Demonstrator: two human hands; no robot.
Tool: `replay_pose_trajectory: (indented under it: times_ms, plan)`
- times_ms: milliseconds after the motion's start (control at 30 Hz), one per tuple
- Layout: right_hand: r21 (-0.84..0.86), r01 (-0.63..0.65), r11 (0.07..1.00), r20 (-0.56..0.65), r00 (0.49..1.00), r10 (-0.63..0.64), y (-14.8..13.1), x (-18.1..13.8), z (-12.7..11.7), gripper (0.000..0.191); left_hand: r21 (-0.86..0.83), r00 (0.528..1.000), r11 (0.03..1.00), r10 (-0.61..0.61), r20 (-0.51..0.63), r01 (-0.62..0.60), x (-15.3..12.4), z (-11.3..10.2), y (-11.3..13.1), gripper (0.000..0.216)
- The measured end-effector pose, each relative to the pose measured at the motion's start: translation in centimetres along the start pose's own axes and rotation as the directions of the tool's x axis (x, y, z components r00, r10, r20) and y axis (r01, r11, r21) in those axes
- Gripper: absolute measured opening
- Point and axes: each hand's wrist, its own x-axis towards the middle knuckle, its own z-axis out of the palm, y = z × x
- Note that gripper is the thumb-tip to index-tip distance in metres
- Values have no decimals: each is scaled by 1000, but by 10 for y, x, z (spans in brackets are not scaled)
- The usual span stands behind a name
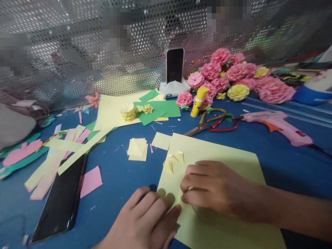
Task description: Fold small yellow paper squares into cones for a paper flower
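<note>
A large pale yellow paper sheet lies on the blue table in front of me. My right hand rests on it with fingers curled, pressing a small folded yellow piece that is mostly hidden beneath them. My left hand lies fingers together at the sheet's left edge, its thumb touching the paper beside my right hand. Small folded yellow paper pieces sit on the sheet just above my right hand. A stack of small yellow squares lies to the left of the sheet.
A dark phone lies flat at the left among pink and yellow paper strips. Scissors, a yellow glue stick and a pink glue gun lie behind the sheet. Pink paper flowers are piled by a propped phone.
</note>
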Motion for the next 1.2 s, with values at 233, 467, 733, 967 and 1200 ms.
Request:
replay_pose_trajectory:
  times_ms: [233,467,733,967,1200]
  plan:
    - [-155,115,981,24,993,-112,-3,3,-4,30,-9,1000,1000,5,-1,-5,2,-2,-3,22]
    - [-182,126,975,84,990,-112,-5,2,-9,26,-38,999,999,32,29,-31,1,-3,-6,30]
    - [-184,-17,983,107,994,37,-23,-3,-2,17,37,995,995,88,56,-90,1,0,-6,32]
    - [-270,-99,958,69,990,122,-43,-4,2,18,65,990,991,111,84,-117,-3,-1,-8,27]
    - [-222,-240,945,10,969,248,-29,-1,-3,40,50,986,990,126,110,-132,0,-4,-8,33]
